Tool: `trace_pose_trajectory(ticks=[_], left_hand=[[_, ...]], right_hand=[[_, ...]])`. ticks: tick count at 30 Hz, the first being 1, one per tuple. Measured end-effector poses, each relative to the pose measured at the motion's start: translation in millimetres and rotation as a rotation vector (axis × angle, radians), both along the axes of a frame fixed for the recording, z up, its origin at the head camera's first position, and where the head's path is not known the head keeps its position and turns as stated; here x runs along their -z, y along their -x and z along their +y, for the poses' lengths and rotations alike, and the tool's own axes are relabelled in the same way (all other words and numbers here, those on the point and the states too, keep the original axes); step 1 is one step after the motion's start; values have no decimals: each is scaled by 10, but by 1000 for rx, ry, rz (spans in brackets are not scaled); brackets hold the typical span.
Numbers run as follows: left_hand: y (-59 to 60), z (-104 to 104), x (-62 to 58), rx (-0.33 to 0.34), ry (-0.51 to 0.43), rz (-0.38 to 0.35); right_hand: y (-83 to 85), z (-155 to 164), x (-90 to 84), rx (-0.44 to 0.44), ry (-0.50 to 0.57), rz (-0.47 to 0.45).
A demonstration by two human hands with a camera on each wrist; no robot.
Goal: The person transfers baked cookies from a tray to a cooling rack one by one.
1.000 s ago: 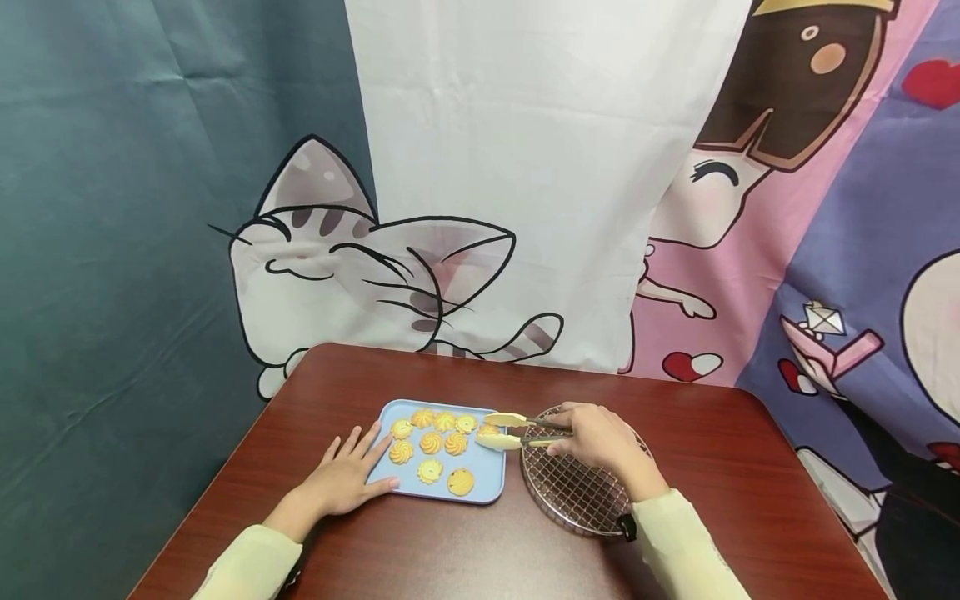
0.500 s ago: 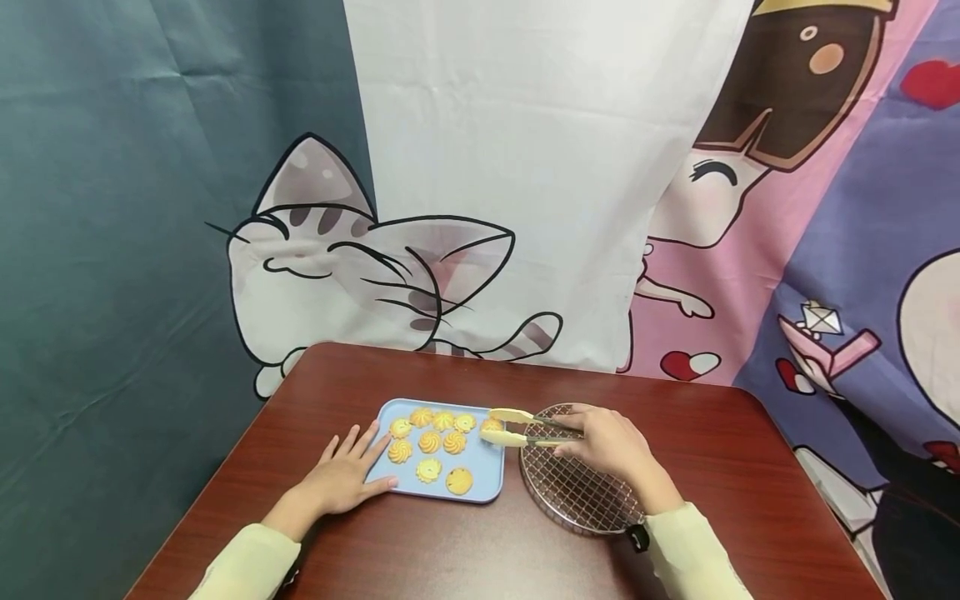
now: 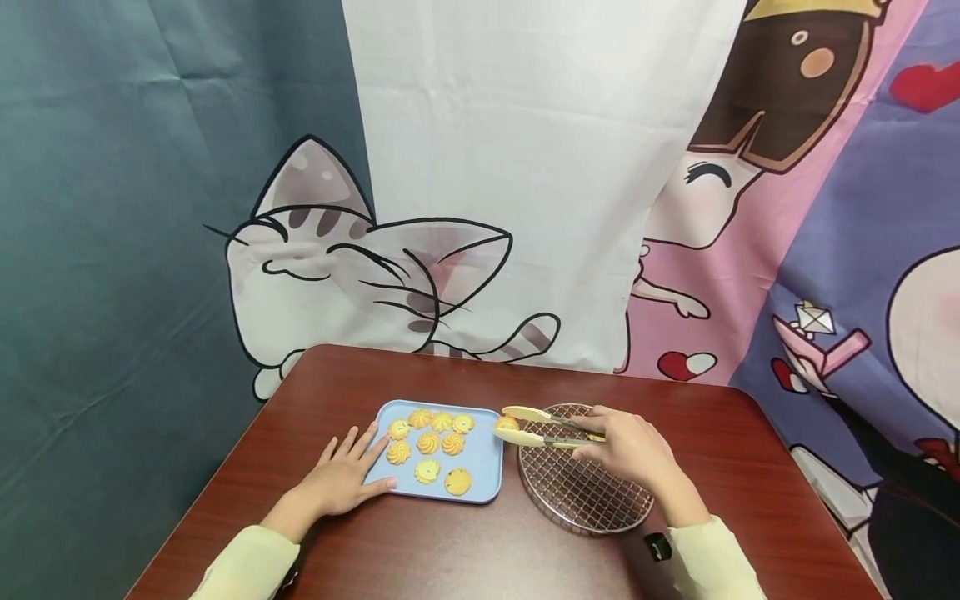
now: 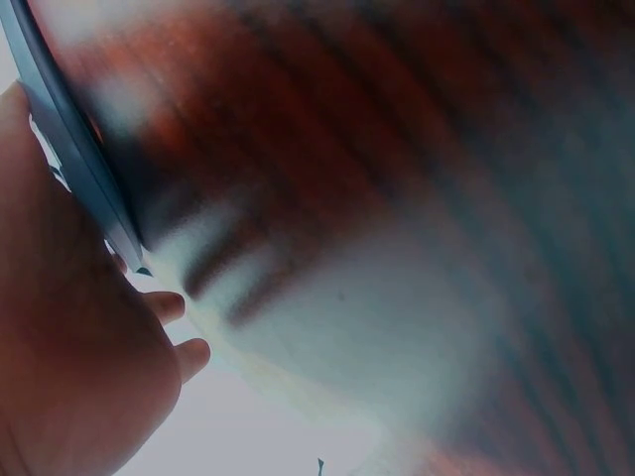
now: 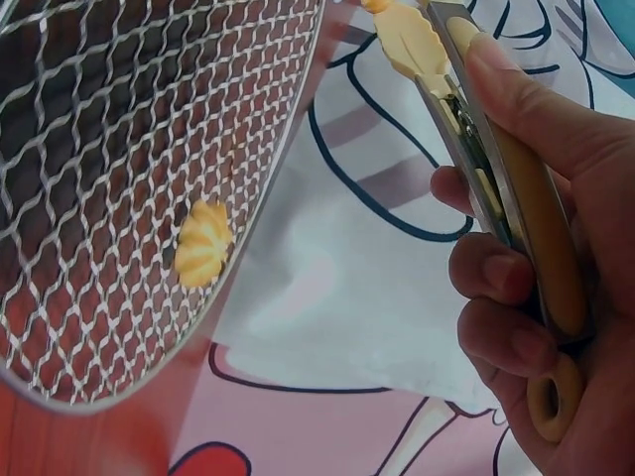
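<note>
My right hand (image 3: 636, 448) grips a pair of tongs (image 5: 541, 198) with cream-coloured tips, fingers wrapped round the handles. Between the tips sits a golden cookie (image 3: 506, 423), at the right edge of the light blue tray (image 3: 483, 475). Several piped, swirled cookies (image 3: 427, 443) and a flat round one (image 3: 457, 482) lie on that tray. My left hand (image 3: 341, 475) rests spread at the tray's left side, thumb and fingertips over its rim. In the left wrist view, part of this hand (image 4: 89, 327) shows beside the tray's dark edge (image 4: 79, 139).
Right of the tray stands a round wire rack (image 3: 585, 492), below the tongs and right hand. One ridged cookie (image 5: 203, 246) lies on its mesh near the rim. The dark red wooden table (image 3: 420, 550) ends at a printed curtain (image 3: 517, 167) behind.
My right hand has moved right with the tongs, carrying the cookie from the tray's upper right corner out to its right edge. The left hand has stayed in place.
</note>
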State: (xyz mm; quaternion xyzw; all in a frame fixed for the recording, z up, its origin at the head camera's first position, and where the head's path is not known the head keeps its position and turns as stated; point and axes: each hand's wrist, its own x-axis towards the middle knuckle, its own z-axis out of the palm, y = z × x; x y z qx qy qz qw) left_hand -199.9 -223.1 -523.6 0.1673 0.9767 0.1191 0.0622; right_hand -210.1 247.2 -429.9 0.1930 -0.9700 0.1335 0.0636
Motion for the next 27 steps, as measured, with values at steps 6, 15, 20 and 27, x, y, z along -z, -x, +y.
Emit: trace_pose_trajectory(ticks=[6,15,20,27], left_hand=[[14,1,14,5,-2,-2],[-1,4,-16,5,-12,-9],[-16,-5,-20,6,-18,-5],[10,-17,48,14,-36,13]], right_hand=[[-41,106,-30,7,-13,8],[-121,303,-29,34,-8,30],[-204,434,-14,58,-2,48],[-305,598,-49,84,-7,68]])
